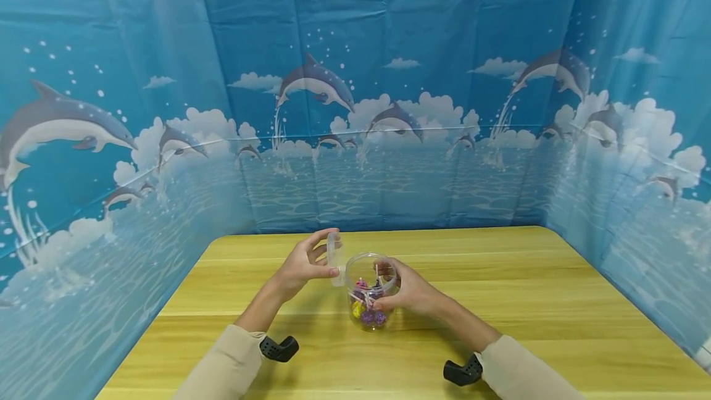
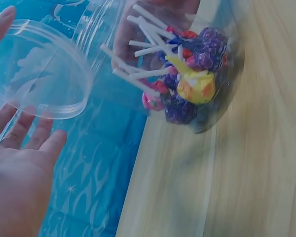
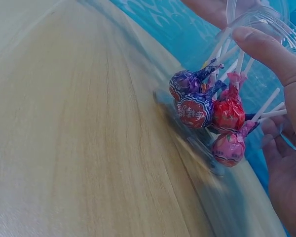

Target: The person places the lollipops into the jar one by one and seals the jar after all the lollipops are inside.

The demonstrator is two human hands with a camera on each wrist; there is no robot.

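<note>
A clear plastic jar [image 1: 371, 327] stands on the table near the middle, its mouth uncovered. Inside lie several wrapped lollipops [image 1: 368, 312] in purple, yellow, red and pink, their white sticks pointing up toward the rim. My right hand [image 1: 413, 289] grips the jar from its right side, thumb in front and fingers round the back. Just left of the mouth, my left hand [image 1: 300, 265] holds a clear round lid [image 1: 336, 258] on edge between thumb and fingers. In the left wrist view the lid [image 2: 39, 74] is tilted beside the jar's rim.
The yellow wood-grain table [image 1: 500, 276] extends to both sides and behind the jar. A blue curtain [image 1: 400, 190] printed with dolphins hangs along its back and sides. Black wrist mounts [image 1: 279, 349] sit at both sleeve cuffs.
</note>
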